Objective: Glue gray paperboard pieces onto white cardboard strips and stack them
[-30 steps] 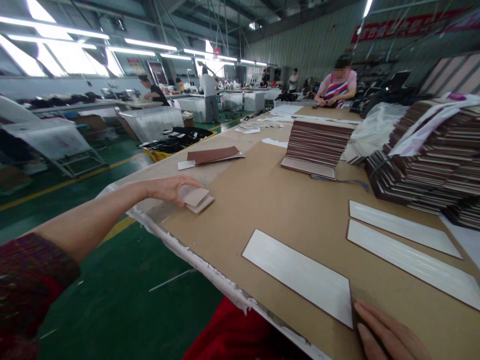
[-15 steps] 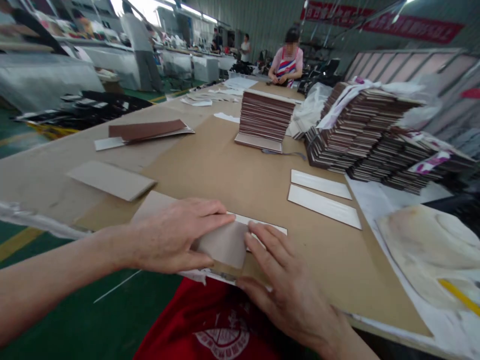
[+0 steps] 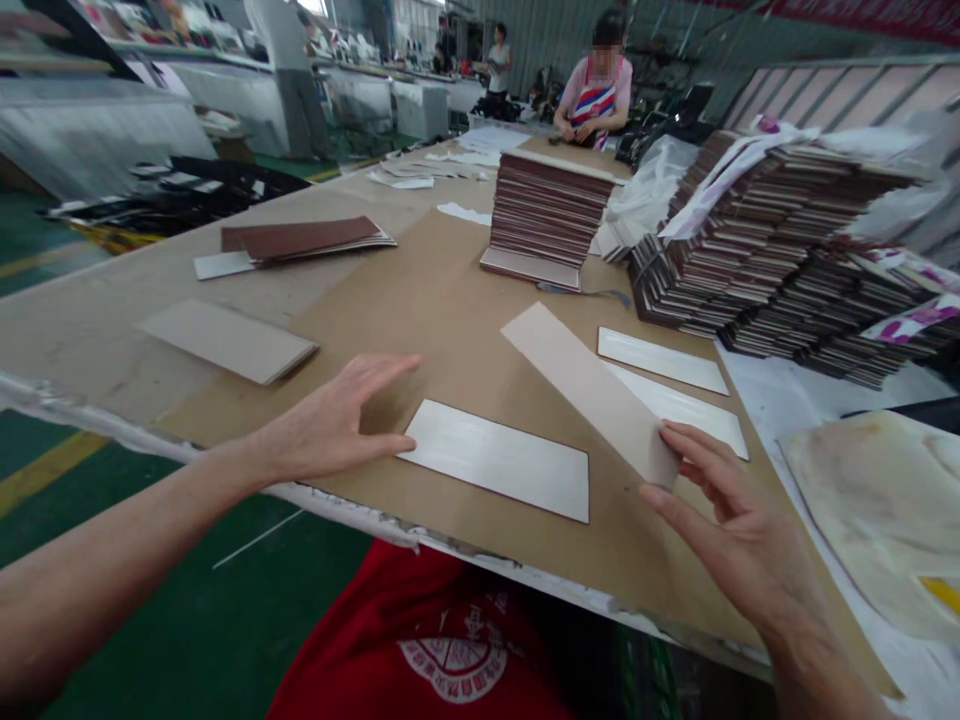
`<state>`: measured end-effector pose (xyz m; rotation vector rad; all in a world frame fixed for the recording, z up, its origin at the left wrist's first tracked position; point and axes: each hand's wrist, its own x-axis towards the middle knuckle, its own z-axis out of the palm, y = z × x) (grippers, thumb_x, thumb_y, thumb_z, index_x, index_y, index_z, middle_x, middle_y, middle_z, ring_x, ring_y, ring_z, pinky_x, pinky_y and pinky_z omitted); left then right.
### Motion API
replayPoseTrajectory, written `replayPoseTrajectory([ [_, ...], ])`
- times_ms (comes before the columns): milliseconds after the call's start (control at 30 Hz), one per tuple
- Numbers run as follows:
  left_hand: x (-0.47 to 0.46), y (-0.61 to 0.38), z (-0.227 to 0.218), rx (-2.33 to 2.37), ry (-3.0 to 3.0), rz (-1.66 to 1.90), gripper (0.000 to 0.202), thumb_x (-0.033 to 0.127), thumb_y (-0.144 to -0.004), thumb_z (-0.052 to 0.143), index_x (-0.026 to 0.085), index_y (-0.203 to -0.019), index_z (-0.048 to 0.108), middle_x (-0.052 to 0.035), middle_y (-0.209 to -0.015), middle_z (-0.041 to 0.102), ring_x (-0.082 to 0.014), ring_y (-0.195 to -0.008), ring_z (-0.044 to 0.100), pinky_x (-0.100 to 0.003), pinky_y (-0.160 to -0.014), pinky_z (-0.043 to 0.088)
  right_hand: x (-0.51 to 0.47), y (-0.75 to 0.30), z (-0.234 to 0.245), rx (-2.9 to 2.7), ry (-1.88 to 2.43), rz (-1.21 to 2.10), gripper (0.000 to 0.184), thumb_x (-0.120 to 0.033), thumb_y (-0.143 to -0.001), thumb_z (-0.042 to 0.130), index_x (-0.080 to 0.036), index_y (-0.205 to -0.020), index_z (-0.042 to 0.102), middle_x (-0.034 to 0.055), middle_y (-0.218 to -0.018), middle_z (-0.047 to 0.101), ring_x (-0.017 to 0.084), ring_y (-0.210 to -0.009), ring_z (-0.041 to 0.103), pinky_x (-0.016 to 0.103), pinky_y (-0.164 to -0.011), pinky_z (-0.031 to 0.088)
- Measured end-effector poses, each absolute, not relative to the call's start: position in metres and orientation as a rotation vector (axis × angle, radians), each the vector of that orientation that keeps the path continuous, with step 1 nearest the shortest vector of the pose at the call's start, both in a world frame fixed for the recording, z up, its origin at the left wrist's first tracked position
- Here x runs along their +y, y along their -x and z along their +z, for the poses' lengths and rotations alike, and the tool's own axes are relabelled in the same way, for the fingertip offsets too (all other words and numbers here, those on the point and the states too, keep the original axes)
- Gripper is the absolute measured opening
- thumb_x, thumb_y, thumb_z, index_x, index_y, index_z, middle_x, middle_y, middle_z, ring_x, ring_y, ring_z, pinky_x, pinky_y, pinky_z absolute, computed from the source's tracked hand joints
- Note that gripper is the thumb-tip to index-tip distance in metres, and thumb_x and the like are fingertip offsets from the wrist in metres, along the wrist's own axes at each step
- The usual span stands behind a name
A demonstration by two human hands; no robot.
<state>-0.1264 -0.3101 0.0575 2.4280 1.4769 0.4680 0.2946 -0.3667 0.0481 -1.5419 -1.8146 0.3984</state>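
Treat the beige strip (image 3: 585, 385) as probably light and stiffish, best taken by its near end, as pinched in the right hand (image 3: 739, 540), right of the near white panel (image 3: 499, 460), with the left hand (image 3: 337, 420) spread empty.

White panel (image 3: 699, 410) partly behind beige strip (image 3: 591, 392)

red garment (image 3: 352, 640) | white segmented emblem (image 3: 454, 668) | white characters (image 3: 484, 618) above | bare forearms (image 3: 150, 540)
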Motion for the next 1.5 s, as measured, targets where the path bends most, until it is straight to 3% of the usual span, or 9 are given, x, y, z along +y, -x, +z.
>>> replayPoseTrajectory([
  [200, -0.312, 0.132, 0.026, 1.268, -2.477, 0.377, 0.082, 0.057, -0.086, 0.067, 0.021, -0.153, 0.037, -0.0155, -0.153, 0.047, -0.0363, -0.141, 0.042, -0.055, -0.118, 0.034, -0.367, -0.287, 0.043, -2.033, 1.503, 0.667, 0.052, -0.044, -0.088, 0.074, -0.035, -0.137, 0.061, 0.0034, -0.149, 0.054, 0.032, -0.139, 0.048, 0.059, -0.117, 0.038],
  [633, -0.313, 0.136, 0.016, 1.202, -2.504, 0.561, 0.079, 0.054, -0.088, 0.068, 0.021, -0.153, 0.038, -0.0155, -0.148, 0.052, -0.0341, -0.137, 0.047, -0.055, -0.116, 0.037, -0.351, -0.264, 0.039, -2.291, 1.410, 0.611, 0.051, -0.036, -0.090, 0.070, -0.032, -0.140, 0.061, 0.0034, -0.148, 0.056, 0.028, -0.136, 0.052, 0.052, -0.116, 0.044],
  [967, -0.311, 0.136, 0.013, 1.134, -2.520, 0.627, 0.061, 0.042, -0.096, 0.060, 0.022, -0.150, 0.040, -0.0140, -0.147, 0.054, -0.0299, -0.138, 0.046, -0.052, -0.115, 0.038, -0.345, -0.262, 0.036, -2.327, 1.424, 0.613, 0.052, -0.035, -0.088, 0.069, -0.032, -0.140, 0.062, 0.0041, -0.147, 0.057, 0.029, -0.135, 0.053, 0.053, -0.115, 0.044],
  [1500, -0.311, 0.135, 0.014, 1.139, -2.516, 0.621, 0.058, 0.042, -0.095, 0.060, 0.024, -0.148, 0.046, -0.0126, -0.147, 0.056, -0.0305, -0.138, 0.048, -0.055, -0.115, 0.039, -0.341, -0.259, 0.035, -2.353, 1.467, 0.672, 0.053, -0.036, -0.087, 0.069, -0.029, -0.140, 0.062, 0.0074, -0.148, 0.055, 0.032, -0.136, 0.051, 0.058, -0.114, 0.043],
])
